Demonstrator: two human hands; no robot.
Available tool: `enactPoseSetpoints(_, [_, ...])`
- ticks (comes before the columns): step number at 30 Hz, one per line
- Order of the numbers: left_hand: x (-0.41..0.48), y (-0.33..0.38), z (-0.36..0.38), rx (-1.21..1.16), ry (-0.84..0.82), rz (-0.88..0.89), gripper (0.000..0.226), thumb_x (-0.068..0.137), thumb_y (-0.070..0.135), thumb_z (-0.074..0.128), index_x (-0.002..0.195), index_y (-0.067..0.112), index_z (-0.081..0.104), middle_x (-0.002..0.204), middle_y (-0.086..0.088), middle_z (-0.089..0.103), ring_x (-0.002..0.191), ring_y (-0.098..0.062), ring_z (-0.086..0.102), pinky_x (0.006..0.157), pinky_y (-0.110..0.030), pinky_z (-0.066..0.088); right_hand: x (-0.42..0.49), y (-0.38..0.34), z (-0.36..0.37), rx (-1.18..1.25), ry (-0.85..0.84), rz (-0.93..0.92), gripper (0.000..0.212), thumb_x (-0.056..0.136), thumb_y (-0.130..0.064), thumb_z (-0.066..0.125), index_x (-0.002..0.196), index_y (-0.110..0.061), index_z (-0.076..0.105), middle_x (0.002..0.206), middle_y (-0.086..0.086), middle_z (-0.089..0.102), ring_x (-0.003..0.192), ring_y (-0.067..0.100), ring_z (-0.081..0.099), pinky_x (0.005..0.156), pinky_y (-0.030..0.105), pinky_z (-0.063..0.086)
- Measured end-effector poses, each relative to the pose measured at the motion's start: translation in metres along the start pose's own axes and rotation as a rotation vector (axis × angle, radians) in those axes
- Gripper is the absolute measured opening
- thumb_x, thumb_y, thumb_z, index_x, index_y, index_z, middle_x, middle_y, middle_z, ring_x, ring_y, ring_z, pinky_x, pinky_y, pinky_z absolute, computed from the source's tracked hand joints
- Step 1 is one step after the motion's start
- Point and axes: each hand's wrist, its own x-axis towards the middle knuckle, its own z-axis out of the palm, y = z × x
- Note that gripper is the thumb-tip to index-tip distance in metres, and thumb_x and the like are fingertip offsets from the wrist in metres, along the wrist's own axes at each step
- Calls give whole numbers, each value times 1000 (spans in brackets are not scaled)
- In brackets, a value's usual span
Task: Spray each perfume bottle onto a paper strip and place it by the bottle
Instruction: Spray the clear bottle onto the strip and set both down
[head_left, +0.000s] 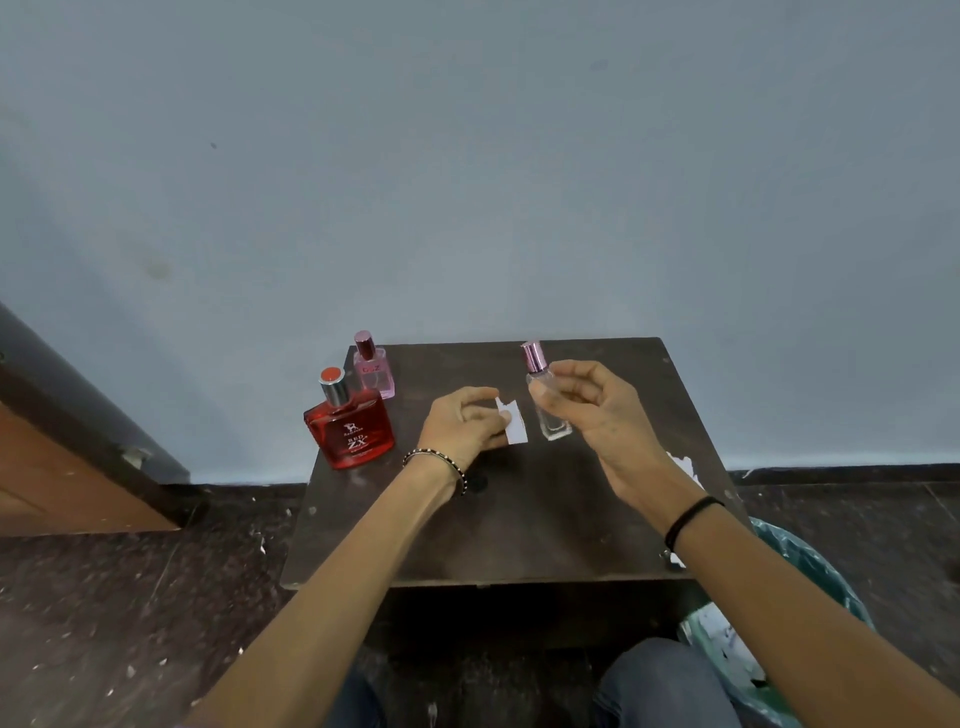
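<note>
Against a pale grey wall, a small dark counter (519, 519) is seen from above, w/ dark speckled floor round it and a bin lined w/ a green bag (795, 566) at its right edge. Largest item on the counter is the red bottle (350, 426), flat-sided w/ silver collar and red cap, stood at the left edge; just behind it, nearly touching, a smaller pink bottle (375, 371) w/ dark pink cap is stood at the back left corner. No strip can be seen beside either of these two, so they are judged not yet done, though part of the counter is hidden by the arms. A slim clear bottle (548, 410) w/ a shiny pink cap is held upright above the counter by the right hand (592, 405), fingers closed round its upper body; whether the cap is off cannot be told, and it appears to be on. A small white paper strip (514, 423) is pinched by the left hand (465, 426) between thumb and fingers, just beside the clear bottle, approx. level w/ its lower half. White scraps (685, 465) are glimpsed by the right wrist; whether they are spare strips cannot be told. Task is judged to be at an early stage: no spray mark is visible on the strip, and three sprays and three placements appear to be left.
</note>
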Motion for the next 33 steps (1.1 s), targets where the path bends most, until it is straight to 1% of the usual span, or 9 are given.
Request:
enactPoseSetpoints(3, [12,0,-2,10,59,1,40,84,-5,74,121,1,60,89,-15,75,80,-24,76,77,-33,63,20,0,5,-34,-12,-41,43,79,-22,86,116,-18,66,108,-1,78,103,12,72,81,18,52])
enactPoseSetpoints(8, [25,5,-1,26,192,4,37,81,-1,79,113,4,60,89,-15,73,75,-23,76,62,-24,62,52,-4,16,-147,-22,-131,40,77,-23,87,113,-20,69,102,-3,77,94,11,71,91,29,57])
enactPoseSetpoints(14, [41,7,4,45,273,-9,34,81,-3,77,106,5,56,83,-12,69,64,-21,74,66,-32,64,79,-7,24,-311,-46,-194,38,76,-34,88,109,-24,71,100,-9,77,91,0,70,95,34,57])
enactPoseSetpoints(16, [46,7,5,63,273,-12,37,81,-2,78,107,6,53,79,-10,66,61,-20,72,64,-31,64,85,-7,25,-348,-46,-202,38,76,-34,88,109,-24,71,100,-11,77,89,-3,69,95,32,56])
enactPoseSetpoints(20, [55,7,4,131,237,-25,44,80,-1,79,110,8,48,85,-15,68,54,-15,69,55,-25,62,93,-6,26,-391,-49,-215,39,77,-34,87,110,-24,71,101,-10,76,88,-3,68,93,29,54])
enactPoseSetpoints(24, [62,12,4,166,205,-61,48,81,0,79,110,11,43,84,-15,70,53,-16,69,57,-27,62,98,-4,24,-426,-58,-225,40,77,-34,86,112,-23,71,102,-11,75,86,-6,68,86,20,51])
enactPoseSetpoints(27, [63,18,3,164,181,-96,51,81,-3,78,113,11,41,97,-21,69,55,-20,70,45,-22,57,100,-2,22,-442,-67,-225,40,78,-34,86,112,-23,70,104,-11,75,91,-3,68,87,21,51])
enactPoseSetpoints(30, [64,21,3,205,181,-111,53,81,-2,78,116,10,41,88,-14,64,54,-20,69,40,-20,54,102,1,22,-442,-73,-217,39,77,-34,86,112,-23,70,104,-12,74,94,-3,68,83,18,50])
enactPoseSetpoints(33, [67,20,4,244,176,-105,53,80,1,80,116,10,41,86,-11,62,54,-22,69,44,-24,58,102,5,22,-449,-78,-213,38,78,-32,86,111,-22,70,104,-10,74,94,-1,68,81,15,49])
